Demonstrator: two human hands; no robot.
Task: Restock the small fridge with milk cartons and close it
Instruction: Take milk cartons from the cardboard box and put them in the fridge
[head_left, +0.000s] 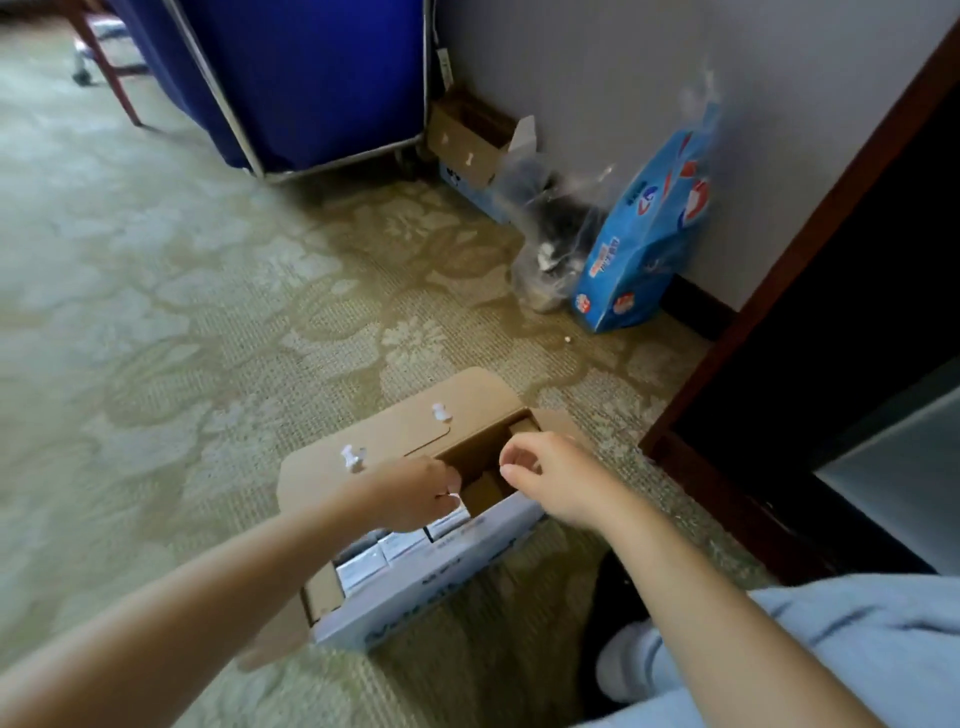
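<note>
Now we crouch on the carpet (208, 312) over the open box (415, 587), its flap (395, 436) folded back away from us so both arms can reach in. Our left hand (415, 493) dips inside with fingers curled onto a carton (449, 519); whether it has it pinched, we cannot tell, since the fingertips are partly hidden. Our right hand (550, 478) hovers just beyond, loosely curled and holding nothing, likely ready to take the next one. More cartons (384, 553) stand packed below the left wrist. The fridge (893, 457), we judge, sits right of the right arm, still open.
</note>
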